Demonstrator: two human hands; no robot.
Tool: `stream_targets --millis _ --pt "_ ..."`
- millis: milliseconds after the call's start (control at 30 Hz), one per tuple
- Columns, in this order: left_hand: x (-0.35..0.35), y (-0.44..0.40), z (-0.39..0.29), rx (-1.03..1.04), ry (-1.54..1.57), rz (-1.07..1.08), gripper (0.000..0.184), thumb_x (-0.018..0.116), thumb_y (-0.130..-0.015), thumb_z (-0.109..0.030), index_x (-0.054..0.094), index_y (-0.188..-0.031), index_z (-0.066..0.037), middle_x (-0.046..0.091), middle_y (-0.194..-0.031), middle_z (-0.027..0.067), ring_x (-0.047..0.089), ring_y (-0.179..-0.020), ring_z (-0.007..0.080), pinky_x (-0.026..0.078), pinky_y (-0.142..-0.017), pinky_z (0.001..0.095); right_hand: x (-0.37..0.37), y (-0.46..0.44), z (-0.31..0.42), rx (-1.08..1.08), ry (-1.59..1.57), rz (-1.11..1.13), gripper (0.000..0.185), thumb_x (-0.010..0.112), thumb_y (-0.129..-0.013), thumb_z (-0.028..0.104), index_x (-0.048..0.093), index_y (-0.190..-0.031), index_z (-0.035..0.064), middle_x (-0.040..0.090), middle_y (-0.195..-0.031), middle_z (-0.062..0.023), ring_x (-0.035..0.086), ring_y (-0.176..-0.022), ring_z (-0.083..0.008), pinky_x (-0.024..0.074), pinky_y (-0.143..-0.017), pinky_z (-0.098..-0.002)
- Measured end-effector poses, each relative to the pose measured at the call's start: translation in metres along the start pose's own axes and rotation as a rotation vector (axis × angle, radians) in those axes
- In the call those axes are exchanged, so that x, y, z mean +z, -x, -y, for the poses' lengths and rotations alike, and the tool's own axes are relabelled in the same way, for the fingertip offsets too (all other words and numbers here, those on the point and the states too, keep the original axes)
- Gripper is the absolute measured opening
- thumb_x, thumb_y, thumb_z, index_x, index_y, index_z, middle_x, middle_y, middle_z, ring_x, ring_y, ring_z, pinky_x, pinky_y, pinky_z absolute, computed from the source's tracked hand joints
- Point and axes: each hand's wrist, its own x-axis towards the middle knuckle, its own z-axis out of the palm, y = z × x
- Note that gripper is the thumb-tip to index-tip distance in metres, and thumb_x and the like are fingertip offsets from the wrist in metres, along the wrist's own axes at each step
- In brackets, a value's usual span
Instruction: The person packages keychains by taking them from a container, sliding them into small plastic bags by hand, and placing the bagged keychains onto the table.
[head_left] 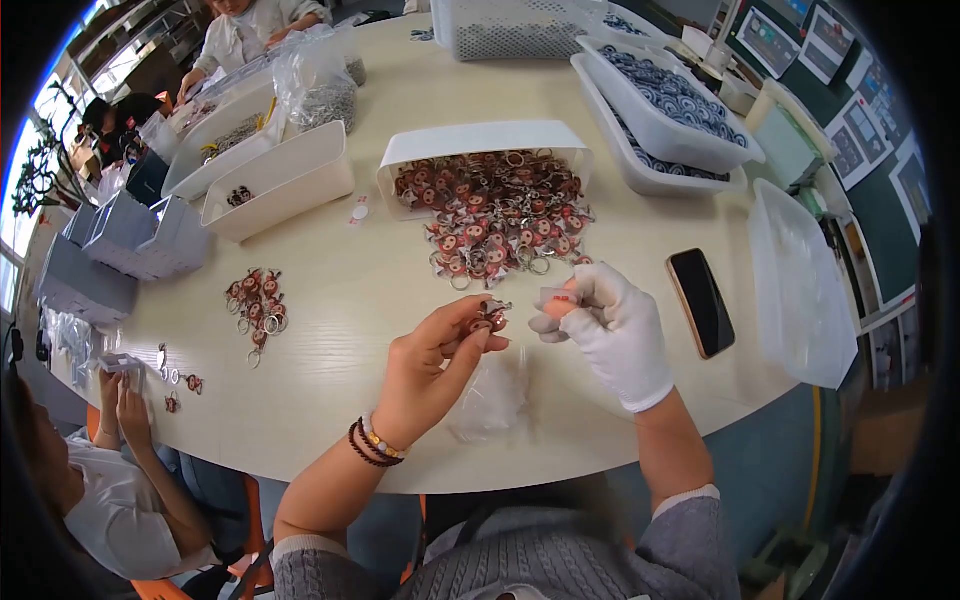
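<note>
My left hand (pixel 435 365), bare with bead bracelets on the wrist, pinches a small red-brown keychain (pixel 487 318) with a metal clasp. Just right of it, my right hand (pixel 615 330) wears a white glove with some fingertips uncovered. Its fingers are pressed together; a small pale piece with red marks shows at the fingertips, too small to name. Beyond both hands, a pile of keychains (pixel 500 235) spills from a tipped white bin (pixel 485 135). A clear plastic bag (pixel 493 400) lies on the table below the hands.
A phone (pixel 701 303) and a clear tray (pixel 800 290) lie to the right. Trays of blue round pieces (pixel 670 100) stand behind. At left are a smaller keychain pile (pixel 258 303), long bins (pixel 285 185) and grey boxes (pixel 150 240). Co-workers sit at left (pixel 130 500) and far left (pixel 245 40).
</note>
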Motion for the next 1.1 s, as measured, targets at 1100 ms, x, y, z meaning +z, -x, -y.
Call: stream_targets --millis 1100 --pt "-0.043 -0.021 -0.028 -0.246 0.469 0.184 0.048 0.051 -0.092 -0.007 0.035 -0.136 -0.006 0.055 -0.111 0.0092 0.06 -0.1 0.0188 0.049 -0.087 0.0306 0.029 0.006 0.001 -0.759 0.966 -0.093 0.017 0.069 -0.07 0.011 0.058 -0.083 0.0092 0.056 -0.076 -0.0056 0.057 -0.057 -0.0239 0.0448 -0.048 -0.0344"
